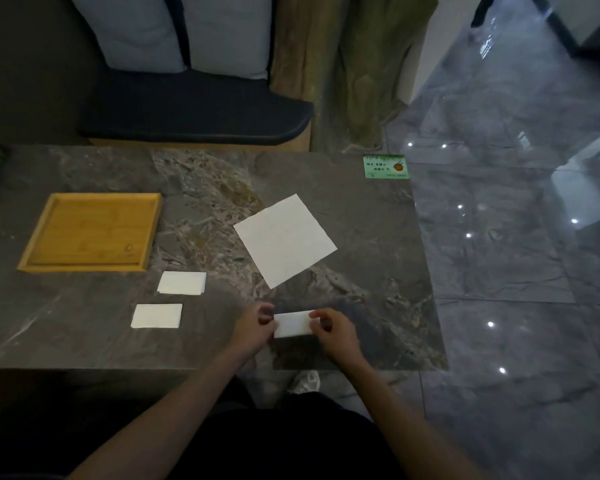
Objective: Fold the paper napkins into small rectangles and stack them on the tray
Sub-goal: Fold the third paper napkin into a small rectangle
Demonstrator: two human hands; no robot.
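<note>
Head view: both hands work one folded napkin (pixel 293 323) near the front edge of the stone table (pixel 378 271). Left hand (pixel 255 329) pinches its left end, fingers narrow and closed on the paper; right hand (pixel 333 329) pinches the right end likewise. Napkin is already a small rectangle, lying on or just above the tabletop; cannot tell which. Judgement: thin, soft, very light paper, no stiffness, creases hold only if pressed, tears if pulled taut; best taken by the short ends or corners with fingertips, as here. Two finished rectangles (pixel 182 283) and (pixel 157 316) lie left of the hands, apart from each other, near the bamboo tray (pixel 32 261), which holds nothing. One unfolded napkin (pixel 284 239) lies flat, turned at an angle, beyond the hands. Surface: polished marbled slab, smooth, likely slippery for loose paper. Room: dim, glossy tiled floor (pixel 499 237) at right with light reflections, cushioned bench (pixel 194 116) behind table, green card (pixel 386 166) at the far right corner.
</note>
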